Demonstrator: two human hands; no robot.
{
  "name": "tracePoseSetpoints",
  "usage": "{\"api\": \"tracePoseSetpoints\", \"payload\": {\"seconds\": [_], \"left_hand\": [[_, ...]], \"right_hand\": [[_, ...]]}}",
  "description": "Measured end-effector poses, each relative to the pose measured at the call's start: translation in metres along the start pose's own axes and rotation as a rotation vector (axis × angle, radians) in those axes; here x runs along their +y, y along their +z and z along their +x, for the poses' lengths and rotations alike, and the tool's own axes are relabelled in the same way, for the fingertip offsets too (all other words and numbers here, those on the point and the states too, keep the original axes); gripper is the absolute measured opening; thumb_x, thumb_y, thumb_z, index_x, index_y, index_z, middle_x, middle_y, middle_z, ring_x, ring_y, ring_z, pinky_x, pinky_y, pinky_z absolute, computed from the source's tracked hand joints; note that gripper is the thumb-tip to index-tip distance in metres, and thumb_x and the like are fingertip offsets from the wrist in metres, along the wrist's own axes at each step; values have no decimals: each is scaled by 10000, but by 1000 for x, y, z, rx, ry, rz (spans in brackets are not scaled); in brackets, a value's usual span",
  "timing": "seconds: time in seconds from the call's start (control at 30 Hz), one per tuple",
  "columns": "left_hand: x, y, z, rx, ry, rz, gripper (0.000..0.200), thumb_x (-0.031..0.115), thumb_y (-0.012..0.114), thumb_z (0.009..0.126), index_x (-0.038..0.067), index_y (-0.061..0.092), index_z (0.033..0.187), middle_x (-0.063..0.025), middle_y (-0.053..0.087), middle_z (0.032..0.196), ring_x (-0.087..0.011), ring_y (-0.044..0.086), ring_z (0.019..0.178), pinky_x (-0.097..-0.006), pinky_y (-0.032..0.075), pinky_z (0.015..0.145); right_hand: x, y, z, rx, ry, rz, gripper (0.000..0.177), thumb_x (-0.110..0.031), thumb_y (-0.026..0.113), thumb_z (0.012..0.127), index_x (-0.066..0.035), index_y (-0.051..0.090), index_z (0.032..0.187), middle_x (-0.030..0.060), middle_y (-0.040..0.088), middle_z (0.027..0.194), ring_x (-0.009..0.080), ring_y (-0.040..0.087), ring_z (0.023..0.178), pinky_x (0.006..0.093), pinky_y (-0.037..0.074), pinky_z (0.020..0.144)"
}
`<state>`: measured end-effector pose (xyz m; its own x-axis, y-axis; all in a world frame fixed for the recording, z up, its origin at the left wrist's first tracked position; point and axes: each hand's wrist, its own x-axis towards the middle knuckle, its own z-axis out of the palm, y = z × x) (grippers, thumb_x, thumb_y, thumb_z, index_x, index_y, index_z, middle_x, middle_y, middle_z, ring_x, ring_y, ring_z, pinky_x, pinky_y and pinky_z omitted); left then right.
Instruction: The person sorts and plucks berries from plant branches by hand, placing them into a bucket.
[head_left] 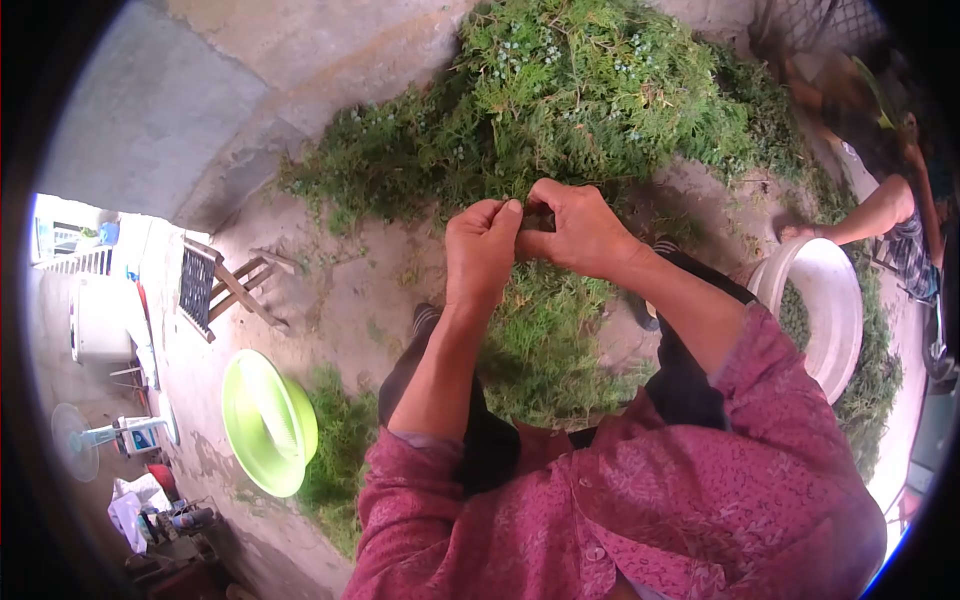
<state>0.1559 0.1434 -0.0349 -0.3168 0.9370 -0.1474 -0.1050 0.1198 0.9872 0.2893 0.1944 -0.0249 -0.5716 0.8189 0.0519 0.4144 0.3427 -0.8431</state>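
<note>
Right over the concrete floor [390,290], a big pile of leafy conifer branches [600,95] is spread beyond the hands, dotted with little pale blue-green cones [530,50]. More conifer greenery [545,340] is heaped between the legs, pretty much straight under the hands.

The left hand [480,245] is closed, thumb pressed against the bent fingers, and it's brought right up to the right hand [590,235]. The right one is curled round, but its fingertips are partly hidden, so whether it's pinched shut can't be told. Something small and dark might be held between the two, too tiny to make out tbh.

Dark trousers [690,385] and a pink patterned shirt [650,480] are being worn. Off to the left, a lime-green basin [300,400] is set on the floor, with more cut greenery [340,440] just beside it. Further up on that side a wooden folding stool [240,290] is placed well apart from the hands, and a standing fan [80,440] can be seen near the left edge.

Over on the right, a round white tub [845,310] is parked near the right arm, with greenery seen through its opening. Past that, another person's bare leg [870,215] is stretched out towards the branches.
</note>
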Motion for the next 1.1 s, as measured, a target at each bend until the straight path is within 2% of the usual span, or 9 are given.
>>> {"api": "tracePoseSetpoints", "payload": {"seconds": [0.27, 0.37, 0.47, 0.53, 0.57, 0.67, 0.77, 1.0, 1.1], "left_hand": [[-5, -7, 2, 13, 110, 170, 267, 126, 559, 836, -2, 490, 613, 29, 411, 530, -40, 334, 527, -246, 310, 439], [-3, -6, -1, 21, 124, 215, 276, 124, 557, 835, -7, 477, 605, 19, 412, 524, -51, 329, 525, -257, 314, 438], [-11, -9, 0, 19, 183, 364, 272, 123, 542, 844, -3, 480, 610, 11, 440, 525, -60, 364, 505, -251, 334, 437], [-5, -11, 1, 10, 237, 453, 261, 123, 529, 851, 2, 492, 623, 3, 467, 526, -63, 407, 486, -243, 357, 437], [11, -11, -1, 56, 122, 242, 240, 130, 513, 862, 6, 508, 657, -13, 492, 534, -83, 465, 479, -244, 389, 438], [24, -31, 4, 99, 33, 25, 205, 155, 480, 883, 9, 533, 749, -65, 559, 581, -148, 581, 480, -260, 466, 441], [24, -38, 6, 107, 9, -99, 186, 167, 516, 870, 20, 539, 758, -93, 576, 617, -169, 564, 474, -282, 451, 444], [26, -38, 11, 126, -50, -125, 168, 161, 516, 864, 23, 551, 774, -81, 568, 644, -154, 552, 500, -290, 447, 458], [23, -27, 4, -25, 5, -102, 188, 184, 500, 867, 11, 533, 803, -69, 579, 668, -124, 537, 488, -242, 415, 456]], "right_hand": [[5, 5, 5, -75, 173, 331, 274, -224, 580, 677, 35, 548, 760, 135, 591, 675, 183, 560, 577, 302, 456, 548], [-2, 2, 4, -123, 199, 285, 278, -232, 563, 687, 36, 550, 759, 150, 588, 689, 198, 566, 604, 302, 455, 567], [-1, 0, 2, -47, 5, -25, 293, -247, 543, 699, 38, 552, 767, 158, 573, 681, 218, 563, 621, 306, 451, 583], [8, 0, 3, -98, 30, -12, 162, -165, 496, 750, -8, 537, 761, 50, 542, 671, 107, 493, 535, 282, 403, 508], [5, -5, 0, -98, 29, -13, 162, -165, 496, 750, -8, 537, 761, 50, 542, 671, 107, 493, 535, 282, 403, 508], [-4, -28, -11, -144, 174, 160, 146, -152, 496, 749, -13, 532, 777, 60, 536, 669, 103, 449, 484, 252, 381, 445], [5, -48, -10, -248, 374, 1087, 174, -95, 498, 775, -16, 498, 931, 110, 551, 780, 80, 471, 559, 164, 297, 357], [9, -50, -5, -340, 333, 1409, 206, -83, 552, 799, 18, 476, 962, 146, 550, 835, 80, 456, 517, 160, 302, 360], [3, -46, -5, -310, 346, 1290, 176, -140, 576, 838, -12, 492, 925, 106, 549, 779, 67, 449, 507, 160, 294, 359]]}}
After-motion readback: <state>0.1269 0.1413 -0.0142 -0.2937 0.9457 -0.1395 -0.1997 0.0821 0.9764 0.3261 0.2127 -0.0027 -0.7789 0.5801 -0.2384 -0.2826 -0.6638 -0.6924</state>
